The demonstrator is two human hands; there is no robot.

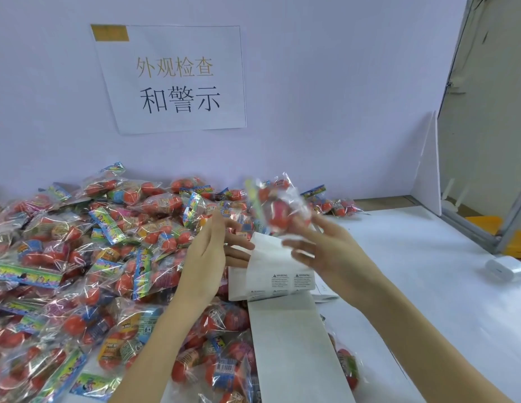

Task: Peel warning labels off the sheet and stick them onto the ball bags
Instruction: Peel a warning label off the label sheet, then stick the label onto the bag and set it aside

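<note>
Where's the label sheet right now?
The label sheet lies centre-frame in the head view, curling up below and between the left hand and right hand, along the right edge of the ball bag pile.

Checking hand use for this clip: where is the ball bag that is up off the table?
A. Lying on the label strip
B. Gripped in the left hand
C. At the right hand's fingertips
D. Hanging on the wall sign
C: the blurred ball bag sits at the right hand fingertips, while the left hand is open beside it.

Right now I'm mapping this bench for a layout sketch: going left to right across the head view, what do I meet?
Pile of ball bags → left hand → label sheet → right hand → white roll.
</note>
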